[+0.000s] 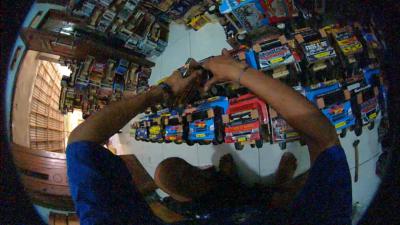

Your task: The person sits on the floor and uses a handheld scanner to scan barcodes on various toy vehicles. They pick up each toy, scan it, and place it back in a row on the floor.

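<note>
My left hand (183,82) and my right hand (225,67) meet over the rows of toy trucks, ahead of me. Both are closed around a small dark thing between them, with a pale piece sticking up by the left fingers; its kind is mostly hidden. A bracelet circles my right wrist. Just below the hands, a blue toy truck (201,126) and a red toy truck (243,121) stand facing me. Beyond my right hand is another toy truck with a dark windscreen (273,54).
A large blue-and-red box truck (254,4) stands at the far right. Many small toy vehicles (121,12) fill the far left. A hammer (356,161) lies on the white tiled floor at right. My bare feet (286,164) are near the front row. A doorway opens at left.
</note>
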The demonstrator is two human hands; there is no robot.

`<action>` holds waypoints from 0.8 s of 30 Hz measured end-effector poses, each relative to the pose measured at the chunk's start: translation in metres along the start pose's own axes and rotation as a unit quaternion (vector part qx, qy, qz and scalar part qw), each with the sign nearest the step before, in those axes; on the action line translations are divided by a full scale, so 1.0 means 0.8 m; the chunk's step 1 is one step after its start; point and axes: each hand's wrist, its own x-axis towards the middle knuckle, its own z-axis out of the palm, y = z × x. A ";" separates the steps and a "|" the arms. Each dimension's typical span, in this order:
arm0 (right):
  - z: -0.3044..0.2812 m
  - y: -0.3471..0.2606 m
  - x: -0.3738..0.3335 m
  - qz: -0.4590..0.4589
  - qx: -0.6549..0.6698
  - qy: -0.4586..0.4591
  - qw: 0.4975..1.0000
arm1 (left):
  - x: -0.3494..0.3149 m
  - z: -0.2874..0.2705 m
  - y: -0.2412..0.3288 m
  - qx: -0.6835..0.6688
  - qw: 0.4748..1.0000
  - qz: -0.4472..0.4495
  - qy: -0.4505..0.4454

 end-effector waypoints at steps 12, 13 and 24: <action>-0.005 -0.001 0.003 0.021 -0.008 -0.006 1.000 | -0.013 -0.036 -0.014 0.075 0.997 0.020 0.009; -0.006 0.001 0.003 0.021 -0.011 -0.007 1.000 | -0.023 -0.042 -0.022 0.118 0.993 0.002 -0.001; -0.020 -0.027 0.056 0.047 -0.040 -0.085 0.994 | -0.138 -0.052 -0.157 0.029 0.991 -0.042 0.120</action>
